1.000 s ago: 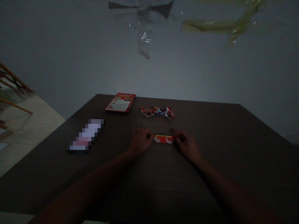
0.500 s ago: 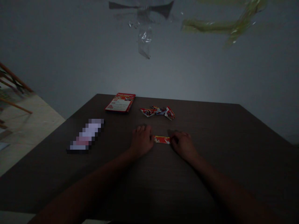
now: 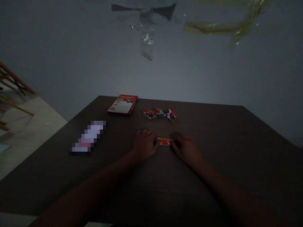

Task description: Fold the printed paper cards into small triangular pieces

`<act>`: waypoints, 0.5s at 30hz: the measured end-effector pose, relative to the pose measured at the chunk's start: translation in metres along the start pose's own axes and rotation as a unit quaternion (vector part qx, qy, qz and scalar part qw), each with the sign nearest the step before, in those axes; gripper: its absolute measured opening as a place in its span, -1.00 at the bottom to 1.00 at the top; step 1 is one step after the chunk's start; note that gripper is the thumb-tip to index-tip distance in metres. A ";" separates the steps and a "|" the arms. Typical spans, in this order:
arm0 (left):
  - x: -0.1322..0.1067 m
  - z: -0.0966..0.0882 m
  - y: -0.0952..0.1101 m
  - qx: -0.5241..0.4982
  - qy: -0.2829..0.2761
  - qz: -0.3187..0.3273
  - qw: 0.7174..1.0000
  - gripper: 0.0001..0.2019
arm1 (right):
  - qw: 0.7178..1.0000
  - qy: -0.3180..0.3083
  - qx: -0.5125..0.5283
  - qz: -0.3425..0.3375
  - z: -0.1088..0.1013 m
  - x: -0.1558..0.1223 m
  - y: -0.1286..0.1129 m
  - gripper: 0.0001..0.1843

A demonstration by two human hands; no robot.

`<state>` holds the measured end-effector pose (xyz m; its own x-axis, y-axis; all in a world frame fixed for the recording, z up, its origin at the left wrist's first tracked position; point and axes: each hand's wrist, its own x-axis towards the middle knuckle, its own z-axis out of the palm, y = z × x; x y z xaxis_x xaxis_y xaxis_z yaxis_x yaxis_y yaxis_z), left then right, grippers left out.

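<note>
A small red printed piece of paper (image 3: 165, 142) with a yellow edge lies on the dark table (image 3: 151, 186), between my two hands. The fingers of my left hand (image 3: 145, 145) are closed on its left end. At its right end, my right hand (image 3: 187, 148) pinches it between thumb and fingers. Both ends are hidden under my fingertips, and I cannot tell whether the paper is one layer or folded. Behind it lies a crumpled, twisted red and white printed paper (image 3: 172, 115).
A stack of red and white printed cards or leaflets (image 3: 121, 105) sits at the table's back left. Nearer on the left is a phone (image 3: 88, 137) with a blurred screen. The wall (image 3: 189, 75) rises behind the table's far edge. Wooden furniture legs (image 3: 16, 77) stand at far left.
My left hand has shifted slightly right and my right hand slightly left. Their fingers now cover more of the red paper's ends.
</note>
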<state>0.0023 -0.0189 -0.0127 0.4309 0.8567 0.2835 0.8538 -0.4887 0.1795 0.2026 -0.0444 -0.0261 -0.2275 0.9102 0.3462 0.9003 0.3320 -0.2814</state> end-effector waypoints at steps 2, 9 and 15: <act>0.000 0.001 0.001 -0.004 0.006 -0.007 1.000 -0.74 | 1.000 0.008 -0.014 0.007 -0.001 0.000 -0.006 -0.73; 0.001 0.005 0.003 0.009 0.023 -0.008 1.000 -0.62 | 0.995 0.028 -0.091 0.030 0.005 0.001 -0.014 -0.61; 0.001 0.005 0.003 0.022 0.012 -0.003 1.000 -0.64 | 0.995 0.020 -0.096 0.033 0.008 0.001 -0.013 -0.61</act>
<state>0.0066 -0.0190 -0.0169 0.4193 0.8549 0.3054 0.8682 -0.4759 0.1402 0.1872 -0.0458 -0.0293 -0.1549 0.9162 0.3696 0.9679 0.2157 -0.1290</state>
